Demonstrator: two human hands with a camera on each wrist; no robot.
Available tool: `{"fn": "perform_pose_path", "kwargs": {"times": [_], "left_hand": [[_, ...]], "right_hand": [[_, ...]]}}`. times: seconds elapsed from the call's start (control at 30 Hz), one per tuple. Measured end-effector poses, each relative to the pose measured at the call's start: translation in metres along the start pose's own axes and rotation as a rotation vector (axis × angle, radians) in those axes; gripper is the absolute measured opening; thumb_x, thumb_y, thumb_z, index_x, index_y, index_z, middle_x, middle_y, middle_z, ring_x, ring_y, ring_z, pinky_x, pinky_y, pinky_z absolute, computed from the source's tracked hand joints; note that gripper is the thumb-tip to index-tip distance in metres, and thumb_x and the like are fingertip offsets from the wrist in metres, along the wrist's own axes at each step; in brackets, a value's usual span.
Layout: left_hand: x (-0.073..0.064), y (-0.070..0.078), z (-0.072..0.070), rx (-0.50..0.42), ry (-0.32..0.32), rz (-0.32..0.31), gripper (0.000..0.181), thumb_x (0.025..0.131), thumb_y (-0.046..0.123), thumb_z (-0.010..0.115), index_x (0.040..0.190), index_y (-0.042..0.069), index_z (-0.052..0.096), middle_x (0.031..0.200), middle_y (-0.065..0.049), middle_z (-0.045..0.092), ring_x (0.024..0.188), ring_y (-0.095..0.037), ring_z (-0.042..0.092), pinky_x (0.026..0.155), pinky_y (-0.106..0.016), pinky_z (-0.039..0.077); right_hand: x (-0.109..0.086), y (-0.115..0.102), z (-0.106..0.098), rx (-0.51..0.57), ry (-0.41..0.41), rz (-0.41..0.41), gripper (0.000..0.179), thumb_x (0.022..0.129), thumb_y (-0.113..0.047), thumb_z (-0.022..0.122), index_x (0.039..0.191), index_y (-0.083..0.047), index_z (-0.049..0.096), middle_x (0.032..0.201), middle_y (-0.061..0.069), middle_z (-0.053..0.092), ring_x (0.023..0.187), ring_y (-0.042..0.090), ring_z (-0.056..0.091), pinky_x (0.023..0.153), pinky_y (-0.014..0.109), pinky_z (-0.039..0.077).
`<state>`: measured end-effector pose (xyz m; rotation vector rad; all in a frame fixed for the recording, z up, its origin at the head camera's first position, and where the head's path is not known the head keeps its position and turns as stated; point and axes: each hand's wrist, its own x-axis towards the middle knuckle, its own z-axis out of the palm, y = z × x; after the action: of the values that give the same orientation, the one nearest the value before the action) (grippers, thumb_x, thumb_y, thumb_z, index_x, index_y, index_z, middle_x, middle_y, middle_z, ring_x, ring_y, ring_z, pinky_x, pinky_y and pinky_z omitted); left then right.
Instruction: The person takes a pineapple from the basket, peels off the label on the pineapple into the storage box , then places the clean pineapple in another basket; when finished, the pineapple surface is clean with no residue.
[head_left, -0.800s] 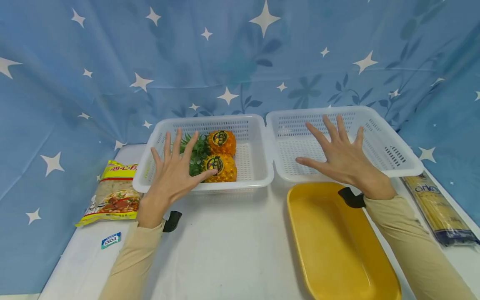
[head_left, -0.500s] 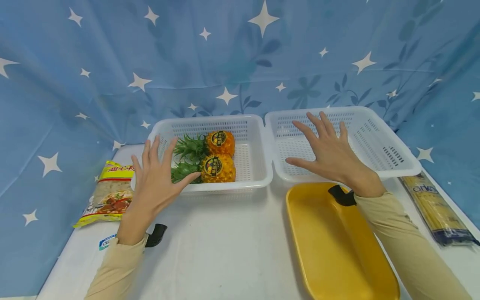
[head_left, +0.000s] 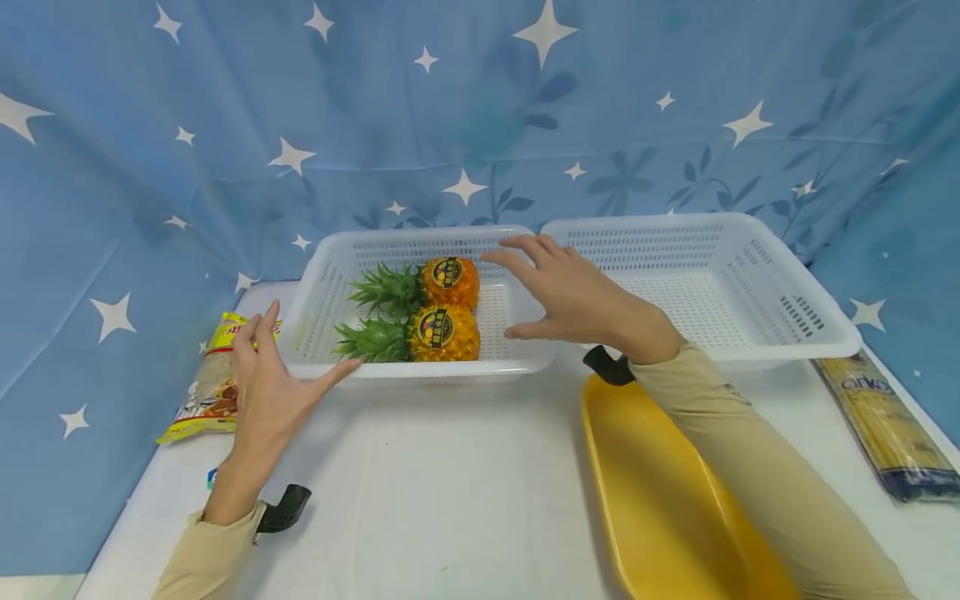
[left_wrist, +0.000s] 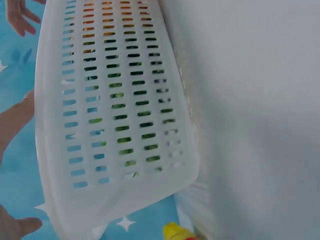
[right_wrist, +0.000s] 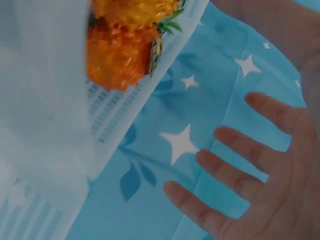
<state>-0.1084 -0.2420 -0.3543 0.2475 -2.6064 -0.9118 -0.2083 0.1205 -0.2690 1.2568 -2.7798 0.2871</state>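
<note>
Head view: the right hand [head_left: 573, 292] has swung leftward; it and the left hand [head_left: 268, 396], fingers spread, gripping nothing, look lined up around the white basket [head_left: 450, 370] where two pineapples [head_left: 461, 335] lie.

The left sleeve [head_left: 202, 557] is long, of plain beige cloth, and its cuff [head_left: 229, 527] looks slightly gathered. The right sleeve [head_left: 761, 471] has the same beige colour, with soft creases along the forearm. Below the thumb side sits a left wrist piece [head_left: 284, 509], matt black, bent and blocky; the right wrist piece [head_left: 607, 365] is similarly black and curved. Both the left hand [head_left: 266, 400] and the right hand [head_left: 573, 293] are bare.
</note>
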Motion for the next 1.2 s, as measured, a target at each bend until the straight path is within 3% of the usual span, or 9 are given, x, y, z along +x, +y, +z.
{"fn": "perform_pose_path", "kwargs": {"times": [0.3,0.43,0.6,0.83,1.2], "left_hand": [[0.001,-0.004,0.004,-0.11,-0.127,-0.16,0.125,0.082,0.057,0.085,0.169,0.012,0.008,0.166,-0.027,0.014,0.141,-0.051,0.034,0.11,-0.072,0.034],[0.001,-0.009,0.004,-0.174,-0.176,-0.178,0.124,0.085,0.051,0.085,0.169,0.011,0.003,0.168,-0.027,0.014,0.148,-0.049,0.027,0.115,-0.071,0.028],[0.001,-0.014,0.008,-0.272,-0.202,-0.172,0.122,0.088,0.042,0.085,0.169,0.012,-0.001,0.168,-0.026,0.015,0.15,-0.047,0.027,0.117,-0.07,0.027],[0.002,-0.015,0.012,-0.366,-0.207,-0.15,0.12,0.089,0.034,0.085,0.168,0.012,-0.003,0.168,-0.024,0.015,0.151,-0.045,0.027,0.117,-0.067,0.028],[0.002,-0.013,0.01,-0.375,-0.23,-0.185,0.121,0.09,0.035,0.084,0.168,0.014,-0.006,0.168,-0.024,0.015,0.151,-0.044,0.028,0.117,-0.065,0.03]], "right_hand": [[0.053,-0.016,0.009,0.103,-0.236,-0.149,0.095,0.084,-0.034,0.091,0.16,-0.012,0.038,0.16,0.014,0.038,0.146,0.035,0.038,0.119,0.054,0.035],[0.073,-0.019,0.021,0.132,-0.341,-0.151,0.098,0.083,-0.03,0.092,0.161,-0.012,0.036,0.159,0.015,0.038,0.142,0.035,0.042,0.118,0.05,0.038],[0.085,-0.021,0.036,0.154,-0.454,-0.097,0.099,0.085,-0.026,0.091,0.164,-0.015,0.032,0.164,0.015,0.03,0.145,0.034,0.039,0.113,0.048,0.043],[0.092,-0.02,0.044,0.171,-0.549,-0.022,0.101,0.088,-0.019,0.087,0.167,-0.017,0.024,0.172,0.015,0.016,0.155,0.033,0.027,0.115,0.048,0.043],[0.108,-0.03,0.052,0.069,-0.599,-0.011,0.106,0.086,-0.024,0.088,0.168,-0.019,0.021,0.167,0.013,0.026,0.152,0.032,0.032,0.113,0.046,0.044]]}}
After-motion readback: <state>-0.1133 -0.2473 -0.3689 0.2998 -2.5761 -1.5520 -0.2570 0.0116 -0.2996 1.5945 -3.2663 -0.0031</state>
